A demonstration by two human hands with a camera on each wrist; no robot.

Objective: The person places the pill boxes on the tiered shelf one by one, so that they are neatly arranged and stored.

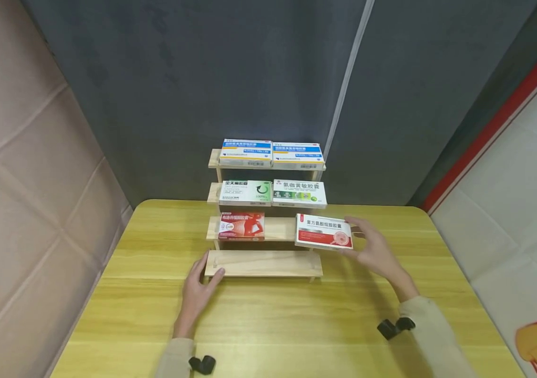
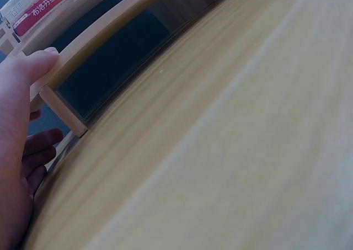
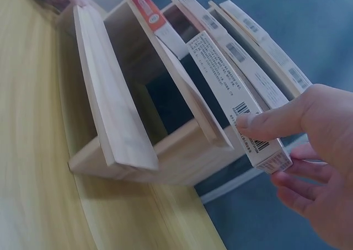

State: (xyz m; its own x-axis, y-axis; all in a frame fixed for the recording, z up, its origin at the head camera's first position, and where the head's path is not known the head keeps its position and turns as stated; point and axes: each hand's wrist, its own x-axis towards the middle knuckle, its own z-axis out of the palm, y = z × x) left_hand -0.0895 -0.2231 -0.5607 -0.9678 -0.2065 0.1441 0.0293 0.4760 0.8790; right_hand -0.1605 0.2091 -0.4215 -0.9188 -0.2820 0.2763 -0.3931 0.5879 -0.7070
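Note:
A wooden tiered display rack (image 1: 262, 263) stands on the table. At the left end of its lowest step, my left hand (image 1: 195, 293) grips the board; in the left wrist view the thumb (image 2: 43, 62) lies on top and the fingers are lower down at the side. My right hand (image 1: 373, 253) holds a white-and-red medicine box (image 1: 323, 231) by its right end, thumb on the near long side. The box hangs over the right part of the second step from the bottom. A red medicine box (image 1: 242, 226) lies at that step's left.
Higher up, one step carries a green-and-white box (image 1: 245, 193) and a white capsule box (image 1: 299, 193). Two blue-and-white boxes (image 1: 246, 153) lie on the top step. A dark grey panel (image 1: 212, 79) rises behind the wood-grain table (image 1: 268, 325).

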